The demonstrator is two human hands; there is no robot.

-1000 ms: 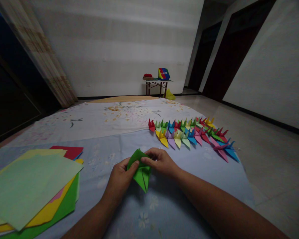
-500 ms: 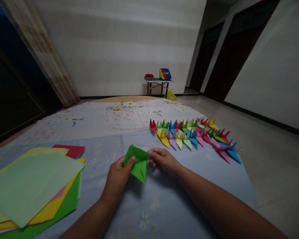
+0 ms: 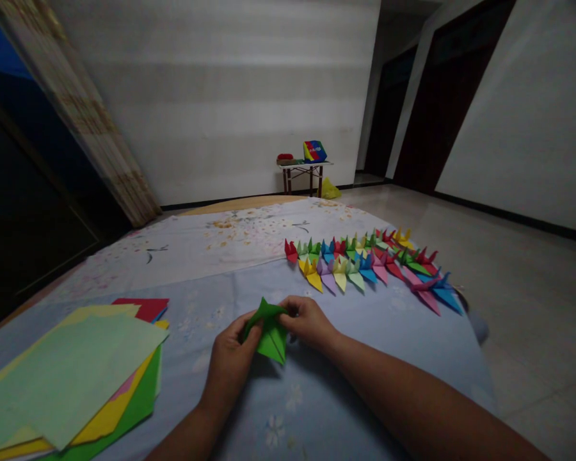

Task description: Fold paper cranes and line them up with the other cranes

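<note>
Left hand: your left hand [image 3: 230, 355] is clamped on the left edge of the green paper [image 3: 272, 338], thumb in front.
Right hand: your right hand [image 3: 312, 322] pinches its upper right edge.
Green paper: partly folded, point downward, right of the loose sheets [image 3: 86, 365], over the blue cloth [image 3: 240, 426].
Paper cranes: the colourful cranes [image 3: 340, 276] stand in rows, farther right of the sheets.
Small table: this table [image 3: 304, 166] lies well beyond the sheets, by the wall.
</note>
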